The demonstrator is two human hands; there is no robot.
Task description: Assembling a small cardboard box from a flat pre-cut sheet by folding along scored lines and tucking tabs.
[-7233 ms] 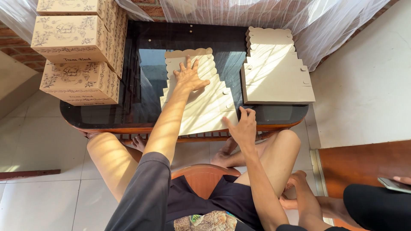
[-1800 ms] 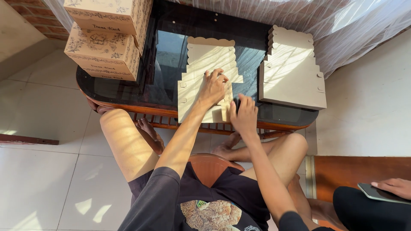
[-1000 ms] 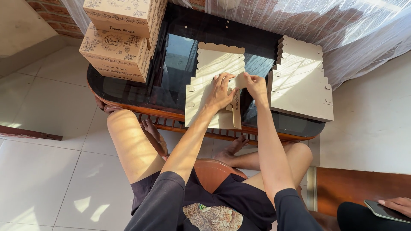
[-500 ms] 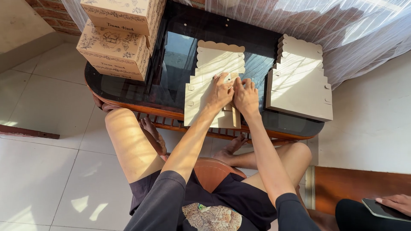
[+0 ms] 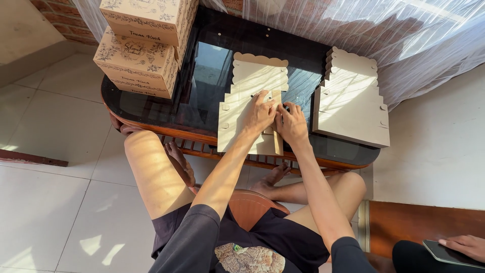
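Both hands met over the flat die-cut cardboard box blank (image 5: 247,108) lying on the dark glass desk (image 5: 202,76); the left hand (image 5: 260,112) lay spread, palm down, pinning the sheet, while the right hand (image 5: 292,123) sat just beside it, its fingers (image 5: 284,108) curled down onto a narrow folded cardboard flap (image 5: 277,136); whether they pinched the flap or only pressed it could not be told. The blank's long axis ran away from the person, scalloped end farthest, near edge overhanging the desk rim; the flap ran the same way, along the sheet's right side, directly under and between the two hands, nearer the right one. A stack of like blanks (image 5: 351,98) lay to the right, apart from the hands; assembled printed boxes (image 5: 139,55) were piled at the desk's far left corner. Another person's hand (image 5: 467,246) rested on a phone (image 5: 447,253) at the lower right.
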